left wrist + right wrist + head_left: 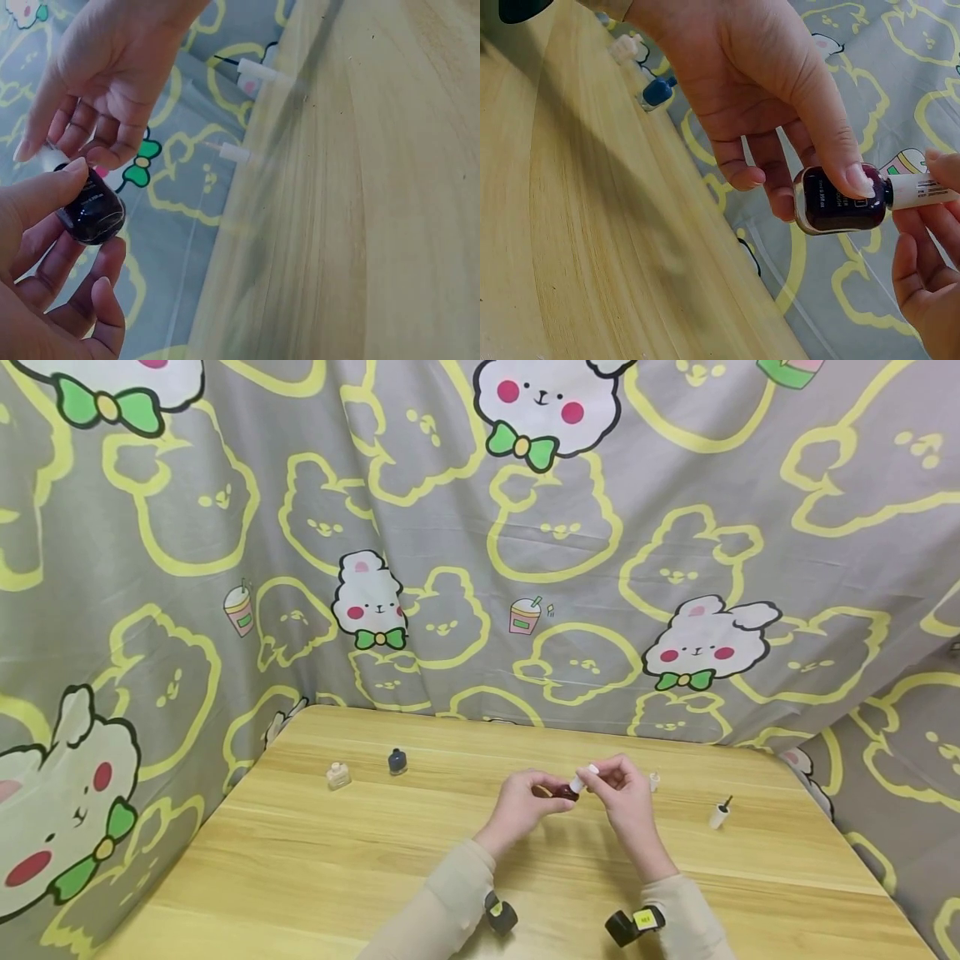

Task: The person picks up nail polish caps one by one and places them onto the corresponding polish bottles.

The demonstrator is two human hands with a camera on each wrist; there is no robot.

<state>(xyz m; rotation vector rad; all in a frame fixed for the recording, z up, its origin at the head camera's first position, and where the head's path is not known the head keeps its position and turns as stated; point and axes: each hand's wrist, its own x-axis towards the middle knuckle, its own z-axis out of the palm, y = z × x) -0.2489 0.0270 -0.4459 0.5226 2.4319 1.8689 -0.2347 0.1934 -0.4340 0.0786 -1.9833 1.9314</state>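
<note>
Between finger and thumb, my left hand (525, 803) holds a small dark red nail polish bottle (840, 201), raised over the table. The bottle is glass with pale lettering and lies tilted on its side in the right wrist view. My right hand (627, 795) pinches its long white cap (919, 190), which is in line with the bottle's mouth. A short dark strip of the neck shows between cap and glass. In the left wrist view, the left thumb presses on the bottle (91, 211), and the cap is partly hidden by fingers.
On the wooden table (300, 860), a cream bottle (338, 776) and a dark blue bottle (397, 762) stand at the left. Two white caps with brushes, one nearer (720, 814) and one farther (655, 782), stand at the right. A patterned curtain (450, 543) hangs behind.
</note>
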